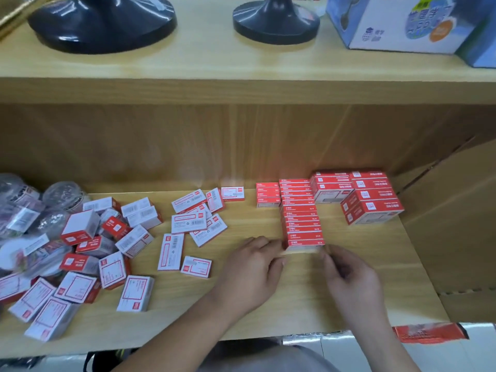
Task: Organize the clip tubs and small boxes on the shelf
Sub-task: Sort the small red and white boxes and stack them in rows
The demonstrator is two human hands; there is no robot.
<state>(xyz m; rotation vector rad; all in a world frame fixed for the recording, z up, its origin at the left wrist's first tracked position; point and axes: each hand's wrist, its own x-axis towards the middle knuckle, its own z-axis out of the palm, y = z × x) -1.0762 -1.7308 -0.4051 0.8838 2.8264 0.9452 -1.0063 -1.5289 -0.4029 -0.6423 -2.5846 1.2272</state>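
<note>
A neat row of small red boxes [300, 213] runs from the shelf's back toward me. My left hand [252, 267] and my right hand [346, 275] pinch the two ends of the front small red box [306, 243] in that row. A shorter row of red boxes [267, 195] sits just left of it. Larger red boxes [371, 200] are stacked at the back right. Several loose red-and-white small boxes [171, 251] lie scattered over the left and middle of the shelf [349, 277]. Clear round clip tubs [63, 194] are piled at the far left, partly under boxes.
On the upper shelf [241, 87] stand two black round bases [102, 22] [276, 21] and a blue-and-white carton [402, 25]. A brown cardboard box [456, 224] walls off the right side. A red packet [429, 332] lies at the shelf's front right edge.
</note>
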